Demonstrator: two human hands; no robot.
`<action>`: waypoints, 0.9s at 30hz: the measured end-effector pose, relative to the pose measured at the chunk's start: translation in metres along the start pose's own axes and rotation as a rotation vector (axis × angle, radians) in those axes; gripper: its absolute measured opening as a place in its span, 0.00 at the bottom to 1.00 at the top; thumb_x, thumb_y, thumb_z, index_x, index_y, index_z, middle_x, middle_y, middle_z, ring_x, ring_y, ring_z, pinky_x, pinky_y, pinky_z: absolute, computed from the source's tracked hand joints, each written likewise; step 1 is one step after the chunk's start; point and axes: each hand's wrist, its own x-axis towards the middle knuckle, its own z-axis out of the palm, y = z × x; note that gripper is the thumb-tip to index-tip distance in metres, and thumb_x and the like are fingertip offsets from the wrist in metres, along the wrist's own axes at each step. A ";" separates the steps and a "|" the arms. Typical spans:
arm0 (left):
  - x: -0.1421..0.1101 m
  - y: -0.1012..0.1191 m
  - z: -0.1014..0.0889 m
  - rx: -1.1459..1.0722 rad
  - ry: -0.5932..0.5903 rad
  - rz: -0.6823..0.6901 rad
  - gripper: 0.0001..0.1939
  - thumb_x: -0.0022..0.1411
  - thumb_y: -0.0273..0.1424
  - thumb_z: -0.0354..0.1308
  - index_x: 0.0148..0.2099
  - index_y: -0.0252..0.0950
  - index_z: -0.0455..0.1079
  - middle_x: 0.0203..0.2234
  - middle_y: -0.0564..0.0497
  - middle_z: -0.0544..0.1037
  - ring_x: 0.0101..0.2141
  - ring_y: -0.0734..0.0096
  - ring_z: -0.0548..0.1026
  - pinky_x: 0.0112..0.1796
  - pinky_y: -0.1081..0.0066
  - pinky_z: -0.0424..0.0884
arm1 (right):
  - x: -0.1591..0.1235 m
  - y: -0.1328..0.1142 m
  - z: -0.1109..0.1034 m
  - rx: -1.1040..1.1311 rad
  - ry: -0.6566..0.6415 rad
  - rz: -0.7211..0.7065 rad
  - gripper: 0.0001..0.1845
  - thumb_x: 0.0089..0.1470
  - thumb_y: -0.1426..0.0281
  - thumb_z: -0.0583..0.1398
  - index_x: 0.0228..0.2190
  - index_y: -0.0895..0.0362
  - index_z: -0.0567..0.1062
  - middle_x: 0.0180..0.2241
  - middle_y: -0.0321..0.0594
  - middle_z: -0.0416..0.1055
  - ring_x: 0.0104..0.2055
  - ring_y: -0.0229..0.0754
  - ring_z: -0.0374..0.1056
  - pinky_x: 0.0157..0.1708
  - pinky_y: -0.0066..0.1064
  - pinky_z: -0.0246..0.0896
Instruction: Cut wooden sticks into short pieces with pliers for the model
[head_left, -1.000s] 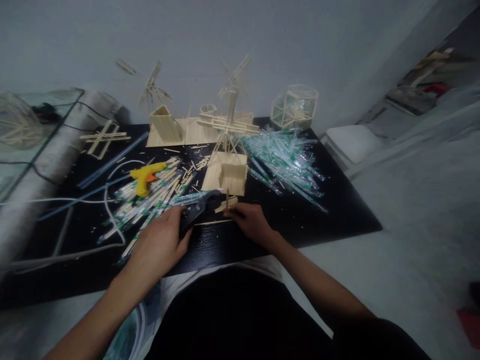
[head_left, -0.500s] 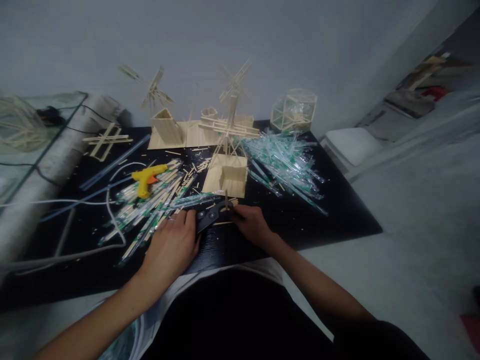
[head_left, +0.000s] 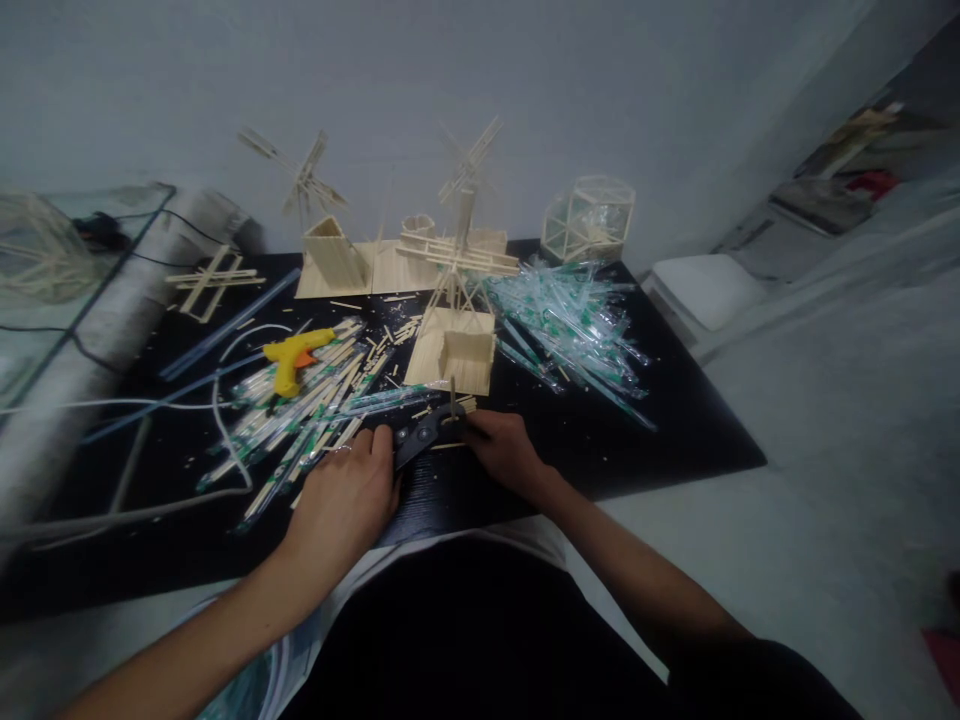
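A person in dark clothing works at a black table [head_left: 660, 440] set against a bare grey wall [head_left: 375, 70], seen from above their own arms. The tabletop, its wood grain showing near the front edge, is littered with small stick scraps. The left hand [head_left: 345, 490] has its fingers wrapped closed around the handles of a dark hand cutter [head_left: 420, 434], whose head reaches a short thin stick [head_left: 453, 390] standing near the front middle of the table. The right hand [head_left: 504, 448] has its fingertips drawn together at the lower part of that stick, seeming to pinch it, though the exact grip is partly hidden. Just beyond stands a small wooden box [head_left: 466, 362] on a board, with a stick-built windmill [head_left: 457, 260] behind it. To the left, a yellow glue gun [head_left: 289, 358] lies on a heap of wrapped sticks [head_left: 300, 425], near a looping white cord [head_left: 217, 415]. To the right spreads a pile of clear and green wrappers [head_left: 577, 320], with a many-sided stick frame [head_left: 589, 222] behind, near the wall. Beyond the table's right side are a white stool [head_left: 709, 288] and pale floor [head_left: 697, 570]; a round tub [head_left: 274, 665] sits below the front edge, partly behind the left forearm.
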 end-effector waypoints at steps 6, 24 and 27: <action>-0.003 -0.001 0.002 -0.003 0.038 0.011 0.08 0.69 0.33 0.47 0.44 0.34 0.63 0.36 0.42 0.75 0.33 0.52 0.80 0.31 0.61 0.73 | -0.002 0.002 0.002 -0.001 0.007 -0.030 0.10 0.61 0.74 0.61 0.27 0.58 0.77 0.26 0.36 0.75 0.26 0.36 0.67 0.30 0.24 0.57; -0.005 0.005 0.000 -0.032 -0.012 -0.015 0.13 0.68 0.24 0.40 0.43 0.32 0.66 0.32 0.40 0.78 0.30 0.49 0.81 0.26 0.63 0.72 | -0.002 0.001 0.003 -0.044 0.000 -0.008 0.13 0.62 0.71 0.61 0.24 0.57 0.75 0.24 0.36 0.73 0.25 0.37 0.66 0.30 0.26 0.58; -0.005 0.005 0.004 -0.015 0.009 -0.018 0.16 0.68 0.21 0.38 0.42 0.31 0.67 0.31 0.40 0.78 0.29 0.50 0.81 0.26 0.63 0.72 | -0.002 0.001 0.003 -0.049 0.003 -0.003 0.14 0.63 0.70 0.60 0.24 0.57 0.74 0.24 0.36 0.73 0.25 0.37 0.65 0.29 0.26 0.57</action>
